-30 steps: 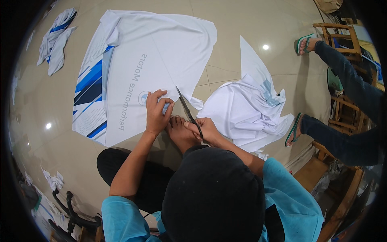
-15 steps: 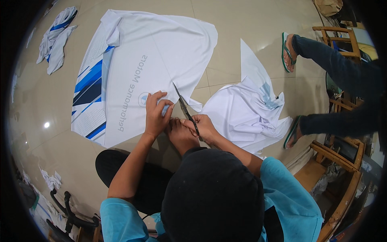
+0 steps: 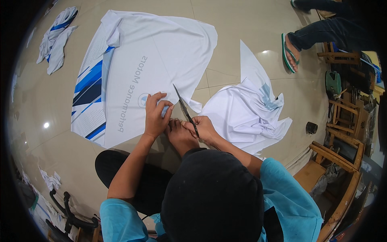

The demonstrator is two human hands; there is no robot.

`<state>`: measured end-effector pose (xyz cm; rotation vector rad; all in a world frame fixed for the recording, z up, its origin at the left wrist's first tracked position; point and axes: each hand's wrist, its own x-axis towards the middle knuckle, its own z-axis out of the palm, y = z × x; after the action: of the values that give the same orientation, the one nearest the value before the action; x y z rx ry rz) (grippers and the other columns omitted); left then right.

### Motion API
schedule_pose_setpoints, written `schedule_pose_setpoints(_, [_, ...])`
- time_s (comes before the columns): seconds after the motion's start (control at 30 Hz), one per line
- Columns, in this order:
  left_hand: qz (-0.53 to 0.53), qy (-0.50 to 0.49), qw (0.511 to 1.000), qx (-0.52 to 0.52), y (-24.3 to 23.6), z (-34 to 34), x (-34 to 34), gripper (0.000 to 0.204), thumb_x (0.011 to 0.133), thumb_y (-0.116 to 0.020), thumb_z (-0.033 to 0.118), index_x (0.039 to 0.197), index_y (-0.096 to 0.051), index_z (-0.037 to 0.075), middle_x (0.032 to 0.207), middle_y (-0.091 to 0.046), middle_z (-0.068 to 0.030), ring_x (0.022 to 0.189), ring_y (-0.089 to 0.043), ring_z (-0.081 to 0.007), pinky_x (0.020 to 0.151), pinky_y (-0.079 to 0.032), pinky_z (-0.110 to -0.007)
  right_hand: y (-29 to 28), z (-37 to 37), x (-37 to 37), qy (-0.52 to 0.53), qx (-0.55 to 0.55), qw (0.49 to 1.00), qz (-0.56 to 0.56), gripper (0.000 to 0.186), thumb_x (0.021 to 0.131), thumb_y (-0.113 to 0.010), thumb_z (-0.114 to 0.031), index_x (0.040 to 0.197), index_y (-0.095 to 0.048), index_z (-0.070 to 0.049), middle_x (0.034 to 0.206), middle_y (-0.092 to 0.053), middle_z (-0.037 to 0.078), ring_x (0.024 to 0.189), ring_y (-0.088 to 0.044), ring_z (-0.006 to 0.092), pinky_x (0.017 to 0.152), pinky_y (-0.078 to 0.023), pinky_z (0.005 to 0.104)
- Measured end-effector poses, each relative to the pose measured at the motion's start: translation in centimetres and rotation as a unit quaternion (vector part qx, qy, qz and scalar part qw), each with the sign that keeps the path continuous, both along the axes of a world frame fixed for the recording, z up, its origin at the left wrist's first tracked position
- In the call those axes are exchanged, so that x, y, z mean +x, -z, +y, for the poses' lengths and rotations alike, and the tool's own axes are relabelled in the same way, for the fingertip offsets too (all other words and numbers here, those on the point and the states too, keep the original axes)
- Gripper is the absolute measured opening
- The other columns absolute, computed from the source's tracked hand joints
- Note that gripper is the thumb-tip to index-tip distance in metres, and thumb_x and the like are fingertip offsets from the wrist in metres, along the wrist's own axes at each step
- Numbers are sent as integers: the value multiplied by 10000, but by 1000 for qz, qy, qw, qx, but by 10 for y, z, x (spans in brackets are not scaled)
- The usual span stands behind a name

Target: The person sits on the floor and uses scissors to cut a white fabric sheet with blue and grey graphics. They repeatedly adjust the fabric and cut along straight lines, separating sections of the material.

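Note:
A large white cloth panel (image 3: 173, 44) lies spread on the tiled floor, with blue and navy stripes along its left side and grey print with a round emblem. My left hand (image 3: 156, 115) rests at its near edge, fingers apart on the fabric. In my right hand (image 3: 205, 128) are dark scissors (image 3: 183, 108), their blades pointing away over the cloth's near right edge, by a small loose flap. My bare foot (image 3: 179, 135) is between both hands, just below the scissors. To the right a crumpled white cloth (image 3: 238, 105) lies in a heap.
Another person's foot in a green flip-flop (image 3: 289, 52) stands at the upper right. Wooden frames (image 3: 334, 159) and a small dark cylinder (image 3: 311, 128) are at the right. A bunched blue-white cloth (image 3: 58, 38) lies far left, and a black chair base (image 3: 72, 209) at lower left.
The other person at the right has stepped away toward the far side; one foot has left its place near the crumpled cloth. My hands and scissors look almost unmoved.

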<state>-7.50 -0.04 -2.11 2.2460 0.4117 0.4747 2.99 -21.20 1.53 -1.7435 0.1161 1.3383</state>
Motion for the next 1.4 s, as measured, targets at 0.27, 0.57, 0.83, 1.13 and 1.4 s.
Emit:
schedule_pose_setpoints(0.27, [-5,1,1000,-5,-1,0,1,146,935,-832,75,1050,-745,100,1400,-677,-133,1407,-606,-408,1284,-339,-695,0,-3,0,-1,-5,1000,-8,451,939,-903,-313,690,-672,-17,588,-635,49,492,-568,116,467,-415,310])
schedule_pose_setpoints(0.57, [-4,2,1000,-11,-5,0,1,143,938,-831,81,1051,-745,95,1405,-670,-130,1406,-602,-397,1290,-341,-684,-1,5,7,-4,8,1000,-5,442,937,-891,-332,715,-671,-20,608,-637,50,512,-573,115,490,-427,294])
schedule_pose_setpoints(0.83, [-2,4,1000,-14,-5,1,1,136,940,-830,82,1047,-747,94,1402,-667,-130,1396,-603,-392,1294,-338,-683,5,17,9,8,26,1000,12,375,999,-866,-291,799,-687,-30,631,-622,21,501,-522,87,486,-392,267])
schedule_pose_setpoints(1.13, [5,8,1000,-19,-3,1,0,139,950,-821,73,1062,-740,84,1411,-667,-152,1423,-600,-406,1311,-314,-683,4,15,9,15,32,999,13,368,1003,-866,-262,799,-693,-9,605,-621,28,475,-521,90,462,-386,267])
schedule_pose_setpoints(1.4, [2,5,1000,-13,-4,2,0,134,939,-833,90,1040,-746,93,1398,-669,-139,1407,-605,-392,1294,-336,-684,2,15,9,15,21,1000,5,406,940,-894,-293,743,-679,-10,609,-630,43,502,-561,109,471,-411,297])
